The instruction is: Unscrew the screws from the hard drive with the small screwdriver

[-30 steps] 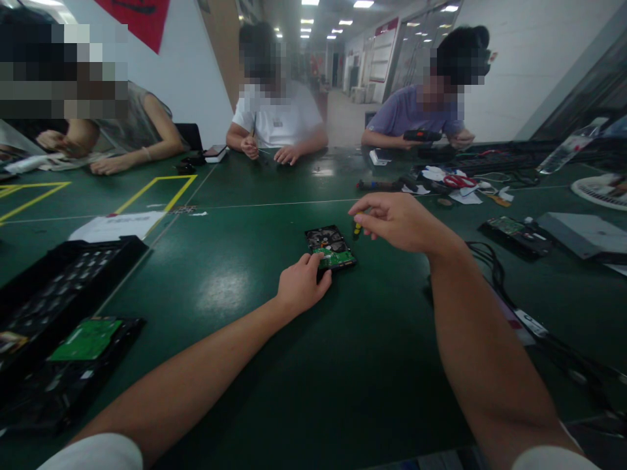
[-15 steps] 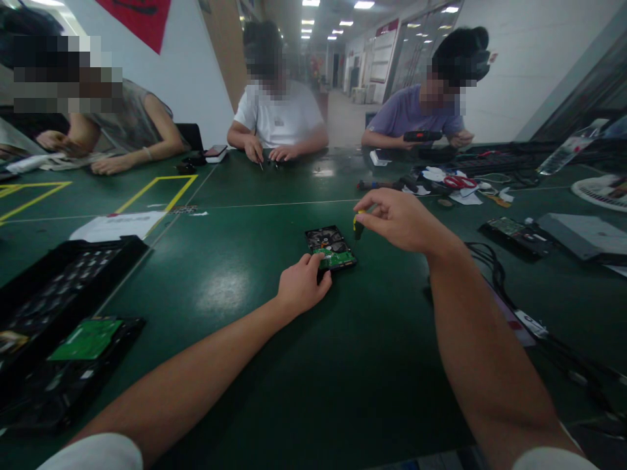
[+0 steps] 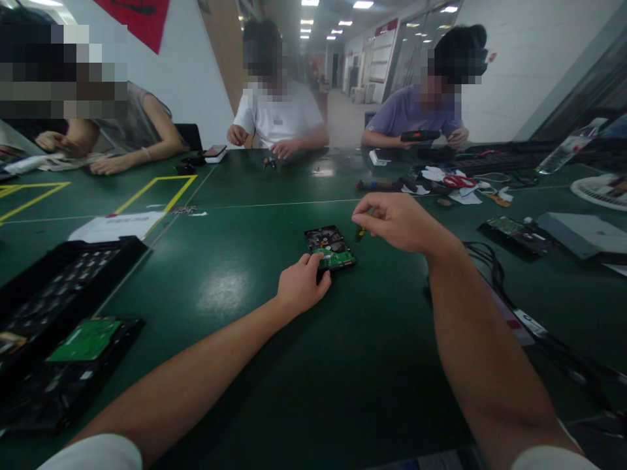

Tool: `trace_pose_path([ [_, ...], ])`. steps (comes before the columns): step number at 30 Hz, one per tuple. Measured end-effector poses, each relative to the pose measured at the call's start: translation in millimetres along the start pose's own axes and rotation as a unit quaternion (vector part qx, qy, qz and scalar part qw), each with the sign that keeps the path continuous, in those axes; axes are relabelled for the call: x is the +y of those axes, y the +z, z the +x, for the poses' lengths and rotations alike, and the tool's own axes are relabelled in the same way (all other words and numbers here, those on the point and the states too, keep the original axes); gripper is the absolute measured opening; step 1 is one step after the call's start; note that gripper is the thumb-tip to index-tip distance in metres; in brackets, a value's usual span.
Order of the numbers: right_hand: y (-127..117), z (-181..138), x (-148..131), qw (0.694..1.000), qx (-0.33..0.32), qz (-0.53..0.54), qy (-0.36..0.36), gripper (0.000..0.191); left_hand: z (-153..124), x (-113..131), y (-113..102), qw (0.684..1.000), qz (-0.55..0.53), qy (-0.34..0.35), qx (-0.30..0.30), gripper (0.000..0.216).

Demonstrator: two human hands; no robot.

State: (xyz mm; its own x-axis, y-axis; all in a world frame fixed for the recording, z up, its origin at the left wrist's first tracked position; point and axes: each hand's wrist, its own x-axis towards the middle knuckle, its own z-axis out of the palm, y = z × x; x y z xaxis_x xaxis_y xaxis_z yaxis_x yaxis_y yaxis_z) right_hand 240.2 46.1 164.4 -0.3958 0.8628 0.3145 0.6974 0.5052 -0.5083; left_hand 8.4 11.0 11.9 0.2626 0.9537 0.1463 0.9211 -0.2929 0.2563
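A hard drive (image 3: 329, 238) with a green circuit board lies on the green table in front of me. My left hand (image 3: 302, 284) holds its near left side, fingers over the board and thumb at the near edge. Some of the board is hidden under those fingers. Between the fingertips of my right hand (image 3: 392, 220) is a small screwdriver (image 3: 361, 233) with a yellow and dark handle. Its shaft slants down toward the drive's right edge; whether the tip touches the drive I cannot tell.
To the left are a black tray (image 3: 63, 274) and another drive with a green board (image 3: 85, 339). Black cables (image 3: 494, 274), a further drive (image 3: 512, 235) and a grey box (image 3: 585, 235) lie right. Three people sit across the table; a water bottle (image 3: 571, 147) leans far right.
The screwdriver has tilted, and its shaft now shows beside the drive's right edge. My left hand stays put. The person opposite in white has lifted one hand off the table.
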Motion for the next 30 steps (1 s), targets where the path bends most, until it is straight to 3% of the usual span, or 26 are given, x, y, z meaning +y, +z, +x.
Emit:
trace_pose_path([
  [8, 2.9, -0.2, 7.1, 0.997, -0.037, 0.066, 0.031, 0.022, 0.1, 0.9, 1.1, 1.000, 0.005, -0.001, 0.007, 0.052],
  [30, 1.4, -0.8, 2.3, 0.999, -0.010, 0.043, -0.006, 0.023, -0.4, -0.7, 0.6, 1.000, 0.002, 0.004, 0.008, 0.052],
])
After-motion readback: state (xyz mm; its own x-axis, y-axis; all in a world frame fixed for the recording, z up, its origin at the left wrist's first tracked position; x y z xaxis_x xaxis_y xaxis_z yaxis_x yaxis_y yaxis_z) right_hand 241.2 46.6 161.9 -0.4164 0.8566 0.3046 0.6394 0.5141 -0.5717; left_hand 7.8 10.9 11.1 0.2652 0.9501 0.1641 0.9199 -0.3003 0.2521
